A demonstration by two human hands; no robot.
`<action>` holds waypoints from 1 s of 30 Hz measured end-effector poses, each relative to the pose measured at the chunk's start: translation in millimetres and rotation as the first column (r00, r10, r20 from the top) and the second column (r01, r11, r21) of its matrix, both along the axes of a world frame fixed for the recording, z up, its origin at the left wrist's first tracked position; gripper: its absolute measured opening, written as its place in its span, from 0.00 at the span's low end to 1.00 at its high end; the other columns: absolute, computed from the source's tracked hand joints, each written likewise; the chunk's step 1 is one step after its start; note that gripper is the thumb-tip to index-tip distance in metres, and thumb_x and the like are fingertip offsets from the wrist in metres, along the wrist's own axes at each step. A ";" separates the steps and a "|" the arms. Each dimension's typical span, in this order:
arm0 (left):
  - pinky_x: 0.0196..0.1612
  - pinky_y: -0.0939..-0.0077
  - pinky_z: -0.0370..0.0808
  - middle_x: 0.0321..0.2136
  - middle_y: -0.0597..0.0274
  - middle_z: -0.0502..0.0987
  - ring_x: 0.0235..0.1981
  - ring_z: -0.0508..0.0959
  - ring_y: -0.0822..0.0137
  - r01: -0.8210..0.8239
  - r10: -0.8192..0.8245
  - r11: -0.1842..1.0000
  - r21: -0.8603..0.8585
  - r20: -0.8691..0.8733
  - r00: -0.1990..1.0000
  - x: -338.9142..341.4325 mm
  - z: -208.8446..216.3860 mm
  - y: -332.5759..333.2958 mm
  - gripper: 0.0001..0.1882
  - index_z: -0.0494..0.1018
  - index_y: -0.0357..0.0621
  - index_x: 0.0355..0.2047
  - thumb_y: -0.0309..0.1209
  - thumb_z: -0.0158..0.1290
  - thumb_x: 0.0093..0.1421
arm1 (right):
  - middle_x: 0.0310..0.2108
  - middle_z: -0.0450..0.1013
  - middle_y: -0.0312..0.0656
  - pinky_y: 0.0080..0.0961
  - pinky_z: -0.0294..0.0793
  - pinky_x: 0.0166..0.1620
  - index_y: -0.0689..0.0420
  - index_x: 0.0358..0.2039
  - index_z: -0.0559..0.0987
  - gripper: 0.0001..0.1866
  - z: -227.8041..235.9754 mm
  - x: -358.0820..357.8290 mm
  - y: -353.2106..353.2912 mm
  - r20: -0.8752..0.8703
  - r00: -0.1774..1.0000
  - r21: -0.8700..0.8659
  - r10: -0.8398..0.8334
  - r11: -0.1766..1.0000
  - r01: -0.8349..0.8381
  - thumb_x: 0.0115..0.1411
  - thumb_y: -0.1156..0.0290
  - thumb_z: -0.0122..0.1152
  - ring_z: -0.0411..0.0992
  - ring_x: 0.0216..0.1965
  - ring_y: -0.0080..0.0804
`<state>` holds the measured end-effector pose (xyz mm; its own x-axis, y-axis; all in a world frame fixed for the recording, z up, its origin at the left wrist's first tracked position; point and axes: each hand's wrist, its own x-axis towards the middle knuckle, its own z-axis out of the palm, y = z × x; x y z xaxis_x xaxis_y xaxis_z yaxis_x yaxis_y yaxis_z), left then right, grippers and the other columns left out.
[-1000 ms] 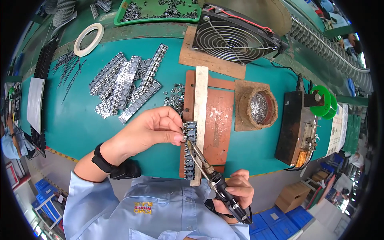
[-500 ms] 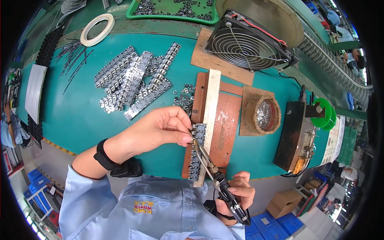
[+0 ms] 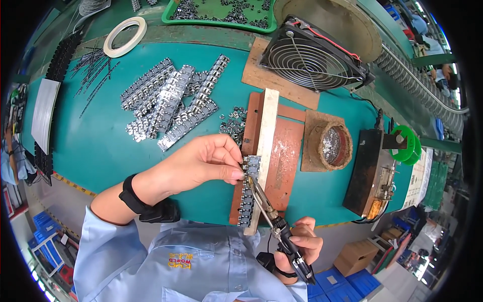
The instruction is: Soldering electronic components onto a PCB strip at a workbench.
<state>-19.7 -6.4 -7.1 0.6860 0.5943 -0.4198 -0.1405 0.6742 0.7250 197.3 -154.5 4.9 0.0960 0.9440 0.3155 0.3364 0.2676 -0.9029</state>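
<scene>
My right hand (image 3: pixel 300 244) is wrapped round a black-handled soldering iron (image 3: pixel 283 232) with a thin metal tube along its barrel. Its tip points up and left to a strip of small circuit boards (image 3: pixel 247 199), close beside my left fingertips; contact is too small to make out. The strip lies along the left side of a pale bar (image 3: pixel 266 126) on a reddish-brown board fixture (image 3: pixel 283 156). My left hand (image 3: pixel 214 163) is closed in a pinch at the strip's left edge. Whatever sits between thumb and finger is hidden.
Left of the fixture lie piled circuit-board strips (image 3: pixel 171 100) and loose small metal parts (image 3: pixel 234 123). A fan (image 3: pixel 309 58), a round solder-flecked pot (image 3: pixel 332 146) and a dark box with a green reel (image 3: pixel 370 171) stand to the right. A green tray (image 3: pixel 219 22) is at the back.
The soldering iron's tip has shifted slightly right, away from my left fingertips. My left hand keeps its pinch at the strip.
</scene>
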 end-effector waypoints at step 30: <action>0.34 0.86 0.71 0.26 0.63 0.75 0.29 0.74 0.77 -0.012 0.015 0.999 0.029 -0.087 0.996 12.7 7.7 4.2 0.07 0.66 0.39 0.32 0.20 0.52 0.53 | 0.26 0.64 0.42 0.26 0.61 0.35 0.56 0.38 0.61 0.25 -31.5 9.8 5.8 -0.336 0.918 0.038 -0.211 0.971 0.238 0.44 0.65 0.67 0.61 0.28 0.27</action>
<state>-7.0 -2.2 0.6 0.6390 0.6160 -0.4607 -0.0846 0.6515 0.7539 207.0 -148.7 -26.5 0.4128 0.8597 0.3008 0.0850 0.2924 -0.9525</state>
